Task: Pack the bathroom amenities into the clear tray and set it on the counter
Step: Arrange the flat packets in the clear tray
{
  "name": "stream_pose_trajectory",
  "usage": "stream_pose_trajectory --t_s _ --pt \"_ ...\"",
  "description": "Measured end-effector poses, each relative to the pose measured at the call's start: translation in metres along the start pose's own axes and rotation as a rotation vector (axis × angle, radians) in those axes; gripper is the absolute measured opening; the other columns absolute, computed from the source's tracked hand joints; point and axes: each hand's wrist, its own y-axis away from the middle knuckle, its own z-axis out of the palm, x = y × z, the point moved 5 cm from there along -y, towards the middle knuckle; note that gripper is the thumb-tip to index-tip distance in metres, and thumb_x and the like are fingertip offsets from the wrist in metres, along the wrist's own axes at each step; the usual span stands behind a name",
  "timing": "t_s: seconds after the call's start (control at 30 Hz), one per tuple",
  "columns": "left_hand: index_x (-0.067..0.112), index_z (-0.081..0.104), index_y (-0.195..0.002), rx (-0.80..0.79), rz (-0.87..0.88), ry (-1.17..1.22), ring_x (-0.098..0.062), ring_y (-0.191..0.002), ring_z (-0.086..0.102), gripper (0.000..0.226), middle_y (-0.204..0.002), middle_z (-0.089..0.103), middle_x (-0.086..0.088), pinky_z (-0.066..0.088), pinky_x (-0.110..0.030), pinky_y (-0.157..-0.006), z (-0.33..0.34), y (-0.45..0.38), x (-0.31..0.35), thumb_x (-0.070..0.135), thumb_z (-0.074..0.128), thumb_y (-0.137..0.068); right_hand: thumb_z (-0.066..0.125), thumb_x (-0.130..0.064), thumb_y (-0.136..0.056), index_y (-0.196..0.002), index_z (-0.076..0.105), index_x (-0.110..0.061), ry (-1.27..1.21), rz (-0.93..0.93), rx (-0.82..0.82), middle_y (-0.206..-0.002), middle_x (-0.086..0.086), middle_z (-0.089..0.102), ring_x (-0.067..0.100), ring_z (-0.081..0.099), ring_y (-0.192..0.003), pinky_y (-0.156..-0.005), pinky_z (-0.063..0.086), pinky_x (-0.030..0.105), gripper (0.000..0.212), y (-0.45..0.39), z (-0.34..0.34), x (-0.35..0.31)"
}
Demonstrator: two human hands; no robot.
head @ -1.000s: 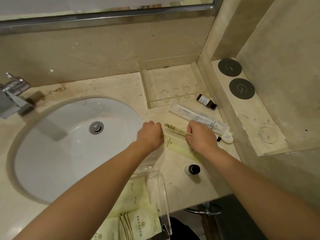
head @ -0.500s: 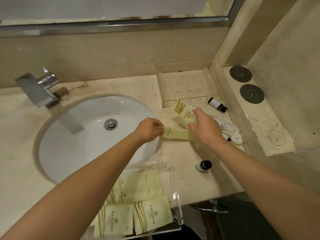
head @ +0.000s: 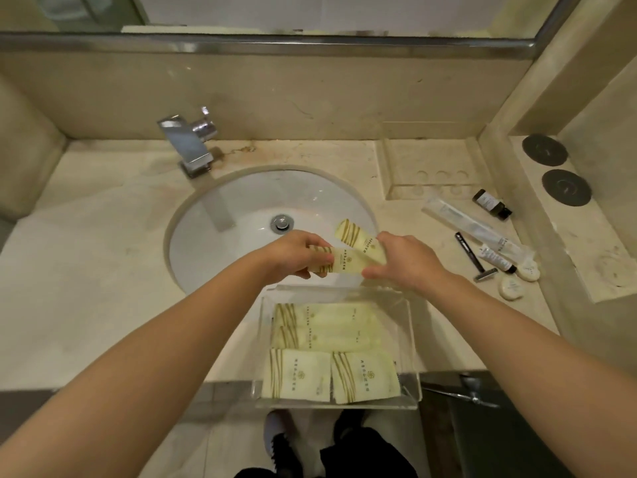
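Two pale yellow sachets are held above the near rim of the sink (head: pixel 220 236), just beyond the far wall of the clear tray (head: pixel 412 343). The left hand (head: pixel 293 255) pinches one sachet (head: pixel 339 263) lying crosswise; the right hand (head: pixel 405 262) grips the other sachet (head: pixel 360 239), which angles up and away, the two packets crossing between the hands. The clear tray sits at the front edge of the tabletop (head: pixel 86 270), directly below the hands, with four matching packets (head: pixel 327 353) laid flat inside. To the right on the tabletop lie a black razor (head: pixel 474 257), a wrapped toothbrush (head: pixel 472 225), a small tube (head: pixel 498 260), two round soaps (head: pixel 520 279) and a dark bottle (head: pixel 491 204).
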Motion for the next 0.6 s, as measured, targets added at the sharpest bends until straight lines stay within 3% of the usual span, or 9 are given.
stream_pose_trajectory --t_s 0.13,0.33,0.43,0.6 --pt "0.010 0.068 -0.099 -0.028 -0.022 -0.081 -0.016 -0.080 0.062 0.014 -0.090 0.066 -0.005 0.048 -0.025 -0.067 -0.003 0.022 -0.020 0.014 0.055 -0.094 0.067 -0.053 -0.077 -0.090 0.047 -0.021 0.057 0.001 -0.097 -0.083 0.000 0.058 0.024 0.057 -0.079 -0.057 0.038 0.033 0.040 0.010 0.023 -0.018" --pt "0.017 0.066 -0.090 0.165 0.055 -0.337 -0.017 -0.080 0.060 0.013 -0.086 0.064 0.000 0.046 -0.024 -0.069 -0.014 0.037 -0.048 0.007 0.057 -0.086 0.060 -0.048 -0.082 -0.092 0.048 -0.021 0.089 0.029 -0.156 -0.085 0.000 0.060 0.022 0.059 -0.078 -0.058 0.043 0.032 0.032 0.026 0.056 -0.031" --pt "0.017 0.062 -0.087 0.262 0.094 -0.431 -0.017 -0.077 0.058 0.010 -0.075 0.058 0.007 0.042 -0.024 -0.068 -0.016 0.042 -0.059 0.007 0.060 -0.084 0.058 -0.047 -0.084 -0.100 0.048 -0.019 0.088 0.022 -0.138 -0.084 0.000 0.058 0.022 0.058 -0.078 -0.059 0.043 0.033 0.033 0.033 0.066 -0.040" --pt "0.014 0.060 -0.089 0.405 0.149 -0.528 -0.019 -0.082 0.058 0.010 -0.088 0.061 0.001 0.043 -0.026 -0.069 -0.021 0.044 -0.070 0.006 0.059 -0.084 0.067 -0.042 -0.082 -0.120 0.041 -0.021 -0.025 -0.029 -0.108 -0.084 -0.005 0.058 0.018 0.058 -0.074 -0.058 0.044 0.033 0.051 0.042 0.071 -0.045"
